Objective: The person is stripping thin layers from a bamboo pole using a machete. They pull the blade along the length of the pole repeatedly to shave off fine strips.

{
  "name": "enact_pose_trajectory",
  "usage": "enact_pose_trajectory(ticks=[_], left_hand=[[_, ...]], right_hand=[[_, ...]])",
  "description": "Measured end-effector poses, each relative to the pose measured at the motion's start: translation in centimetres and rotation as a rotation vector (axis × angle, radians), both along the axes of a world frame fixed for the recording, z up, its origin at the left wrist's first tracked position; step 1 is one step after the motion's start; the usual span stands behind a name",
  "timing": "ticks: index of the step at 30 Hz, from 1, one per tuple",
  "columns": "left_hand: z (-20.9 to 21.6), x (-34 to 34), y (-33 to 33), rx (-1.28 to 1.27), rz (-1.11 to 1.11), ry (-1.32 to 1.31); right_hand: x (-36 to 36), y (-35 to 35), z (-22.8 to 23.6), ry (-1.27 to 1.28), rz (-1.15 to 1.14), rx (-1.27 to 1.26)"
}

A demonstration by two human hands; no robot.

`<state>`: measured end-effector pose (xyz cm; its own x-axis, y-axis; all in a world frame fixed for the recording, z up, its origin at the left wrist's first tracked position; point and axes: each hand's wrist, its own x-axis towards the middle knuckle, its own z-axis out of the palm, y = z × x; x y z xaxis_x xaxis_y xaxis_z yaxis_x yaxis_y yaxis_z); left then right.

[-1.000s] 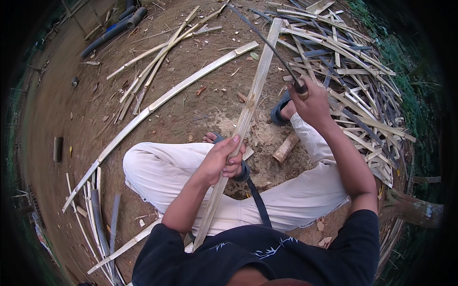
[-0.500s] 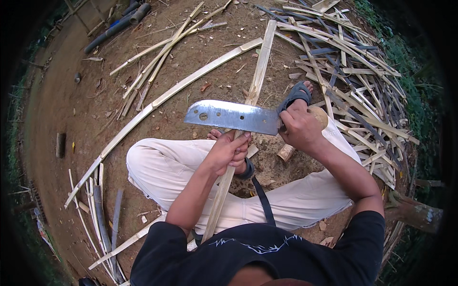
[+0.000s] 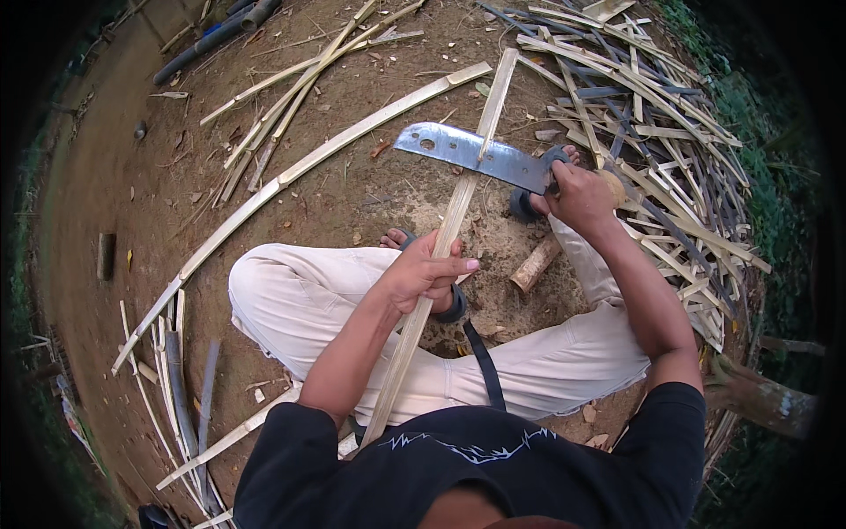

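Observation:
My left hand (image 3: 428, 271) is wrapped around a long split bamboo strip (image 3: 454, 212) that slants from my lap away toward the far side. Its index finger sticks out to the right across the strip. In my right hand (image 3: 582, 198) is the handle of a broad machete (image 3: 476, 157), its steel blade pierced with several holes. The blade lies across the strip, beyond my left hand, with its tip to the left. At the blade the strip's surface looks partly split or shaved. Most of the wooden handle (image 3: 611, 189) is behind my right hand.
A large heap of bamboo strips (image 3: 652, 132) lies on the right. One long curved strip (image 3: 282, 181) arcs across the dirt on the left, near other loose strips (image 3: 308, 79). A short log (image 3: 536, 263) lies between my legs. A tree stump (image 3: 762, 397) juts in at lower right.
The machete has moved away from me along the bamboo strip, and its blade now tilts down to the right. My left index finger has stretched out; that hand stays on the strip.

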<state>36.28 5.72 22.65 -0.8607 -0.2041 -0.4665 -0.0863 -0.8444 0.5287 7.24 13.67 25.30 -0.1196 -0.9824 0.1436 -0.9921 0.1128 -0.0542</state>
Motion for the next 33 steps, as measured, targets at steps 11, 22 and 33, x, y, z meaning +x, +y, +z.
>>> enact_pose_trajectory(ticks=[11,22,33], left_hand=[[0.8,0.4,0.3,0.077,-0.058,-0.030],[0.5,1.5,0.4,0.157,-0.100,-0.099],[2.0,4.0,0.8,0.169,-0.059,-0.093]], right_hand=[[-3.1,0.3,-0.7,-0.004,-0.082,-0.024],[-3.6,0.0,-1.3,0.023,0.000,-0.051],[-3.5,-1.5,-0.9,0.090,0.290,-0.180]])
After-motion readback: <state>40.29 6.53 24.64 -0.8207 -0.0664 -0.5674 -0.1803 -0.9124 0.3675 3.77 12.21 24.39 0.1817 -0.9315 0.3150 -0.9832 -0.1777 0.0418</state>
